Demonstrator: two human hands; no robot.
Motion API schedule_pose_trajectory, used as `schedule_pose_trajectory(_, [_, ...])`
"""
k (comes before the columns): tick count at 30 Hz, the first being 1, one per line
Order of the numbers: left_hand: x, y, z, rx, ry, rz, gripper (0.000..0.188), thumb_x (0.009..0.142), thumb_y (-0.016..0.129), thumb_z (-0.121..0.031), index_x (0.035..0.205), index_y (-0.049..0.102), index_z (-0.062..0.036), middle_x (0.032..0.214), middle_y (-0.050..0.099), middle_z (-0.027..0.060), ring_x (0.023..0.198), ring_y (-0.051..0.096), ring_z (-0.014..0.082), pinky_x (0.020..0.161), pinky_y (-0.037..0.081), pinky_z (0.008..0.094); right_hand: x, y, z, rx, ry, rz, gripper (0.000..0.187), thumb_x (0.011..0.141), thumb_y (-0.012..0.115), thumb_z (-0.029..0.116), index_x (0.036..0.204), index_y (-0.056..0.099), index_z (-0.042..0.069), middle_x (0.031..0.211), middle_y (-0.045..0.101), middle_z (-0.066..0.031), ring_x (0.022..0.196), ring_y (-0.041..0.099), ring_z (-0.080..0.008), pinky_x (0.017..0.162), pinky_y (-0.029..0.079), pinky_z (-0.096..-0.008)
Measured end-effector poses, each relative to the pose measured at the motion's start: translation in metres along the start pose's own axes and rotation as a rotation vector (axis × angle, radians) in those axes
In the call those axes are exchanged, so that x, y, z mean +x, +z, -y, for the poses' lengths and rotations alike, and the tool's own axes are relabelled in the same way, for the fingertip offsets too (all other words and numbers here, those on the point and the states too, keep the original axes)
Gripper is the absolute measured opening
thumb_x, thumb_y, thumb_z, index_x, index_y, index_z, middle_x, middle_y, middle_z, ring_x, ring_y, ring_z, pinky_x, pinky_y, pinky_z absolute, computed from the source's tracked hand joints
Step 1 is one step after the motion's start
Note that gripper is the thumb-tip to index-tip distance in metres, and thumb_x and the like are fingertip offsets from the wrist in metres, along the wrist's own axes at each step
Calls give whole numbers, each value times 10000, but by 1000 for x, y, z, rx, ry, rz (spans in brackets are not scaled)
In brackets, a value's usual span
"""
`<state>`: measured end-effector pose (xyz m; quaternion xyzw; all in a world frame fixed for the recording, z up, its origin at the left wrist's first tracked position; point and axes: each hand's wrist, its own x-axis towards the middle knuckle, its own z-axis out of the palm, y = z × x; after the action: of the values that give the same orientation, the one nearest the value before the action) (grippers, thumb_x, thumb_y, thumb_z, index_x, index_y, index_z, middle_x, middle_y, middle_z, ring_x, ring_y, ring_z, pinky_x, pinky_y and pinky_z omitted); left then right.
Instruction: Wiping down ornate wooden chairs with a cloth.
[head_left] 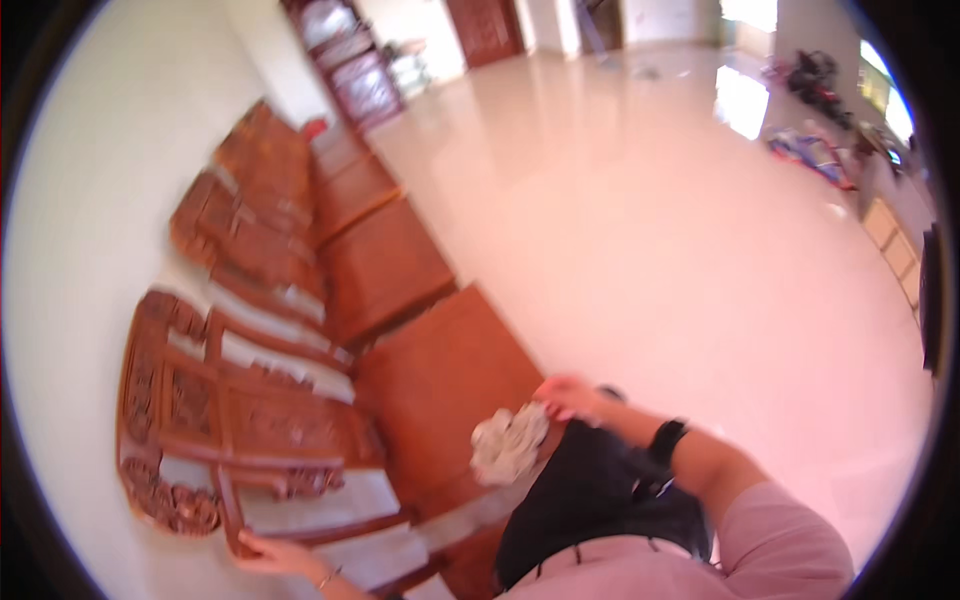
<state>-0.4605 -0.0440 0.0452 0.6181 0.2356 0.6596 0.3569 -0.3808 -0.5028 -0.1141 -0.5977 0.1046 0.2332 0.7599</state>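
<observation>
A crumpled beige cloth [508, 447] hangs from my right hand [572, 397], whose fingers are closed on its upper edge. It is in front of the near wooden seat [450, 375], beside my dark trousers. My right hand is slightly blurred. At the lower left, my left hand [272, 556] grips the reddish-brown frame of the carved wooden chair [228, 500], at the lower end of its backrest post. Some of its fingers are hidden behind the wood.
More carved wooden seats [385, 265] run in a row along the white wall [90, 210]. A dark wood cabinet [365, 85] stands at the far end. Shiny pale tiles [620, 220] cover the floor on the right. Assorted items [815, 155] lie along the far right side.
</observation>
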Motion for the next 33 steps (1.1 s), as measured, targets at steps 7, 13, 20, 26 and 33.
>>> schedule_pose_trajectory(7, [2, 2, 15, 155, 25, -49, 410, 931, 539, -260, 1138, 448, 82, 1043, 574, 221, 930, 597, 277, 799, 506, 348, 25, 8, -64, 766, 248, 65, 324, 954, 461, 371, 1063, 582, 92, 938, 583, -12, 842, 560, -125, 715, 486, -258])
schedule_pose_trajectory(13, [3, 5, 17, 133, 1, -32, 446, 936, 526, -269, 1179, 422, 90, 1082, 561, 237, 975, 588, 285, 824, 503, 351, 41, 2, -66, 852, 303, 5, 244, 948, 490, 273, 1061, 563, 70, 965, 596, -44, 860, 567, -173, 736, 491, -298])
schedule_pose_trajectory(20, [6, 3, 21, 124, -9, -14, 472, 932, 528, -282, 1196, 412, 93, 1098, 559, 246, 999, 592, 300, 848, 506, 356, 38, 6, -67, 831, 317, 2, 239, 949, 489, 259, 1070, 559, 66, 962, 595, -48, 883, 563, -173, 761, 489, -301])
schedule_pose_trajectory(26, [6, 3, 21, 180, -1, -39, 467, 931, 528, -289, 1189, 421, 85, 1074, 573, 238, 977, 602, 303, 833, 511, 359, 37, 8, -66, 833, 298, 8, 245, 949, 489, 258, 1100, 542, 72, 984, 569, -50, 894, 545, -172, 761, 478, -299])
schedule_pose_trajectory(33, [7, 1, 23, 154, 8, -31, 476, 928, 531, -307, 1178, 425, 84, 1045, 585, 233, 933, 608, 294, 802, 513, 361, 36, 8, -69, 839, 261, 12, 212, 929, 515, 207, 1081, 550, 62, 979, 591, -58, 891, 553, -177, 777, 484, -305])
